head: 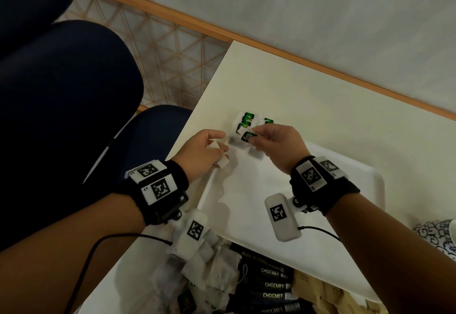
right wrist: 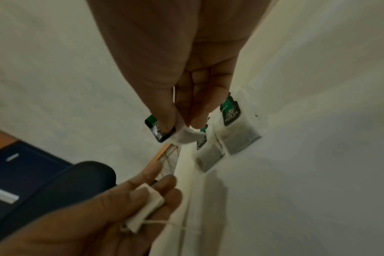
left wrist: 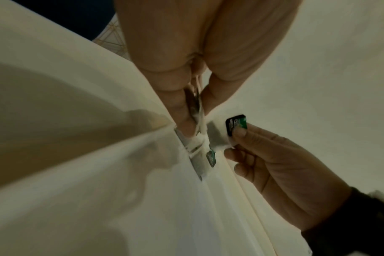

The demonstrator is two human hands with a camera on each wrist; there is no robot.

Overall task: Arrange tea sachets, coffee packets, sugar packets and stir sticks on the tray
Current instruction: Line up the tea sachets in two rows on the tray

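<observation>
A white tray [head: 246,190] lies on the cream table [head: 320,106]. Several tea sachets with green tags [head: 246,119] lie in a group at the tray's far left corner, and show as flat grey bags [right wrist: 239,136] in the right wrist view. My right hand [head: 251,138] pinches one more sachet [right wrist: 186,135] together with its green and black tag [left wrist: 236,124], just above that group. My left hand [head: 222,147] hovers over the tray's left edge, fingers curled round a white folded tea sachet [right wrist: 147,206] with a trailing string.
Near the front, a pile holds loose tea bags [head: 217,276], dark CHOCMET packets [head: 271,284] and brown packets [head: 320,294]. A patterned cup [head: 436,237] stands at the right. A dark blue chair [head: 61,91] is left of the table edge.
</observation>
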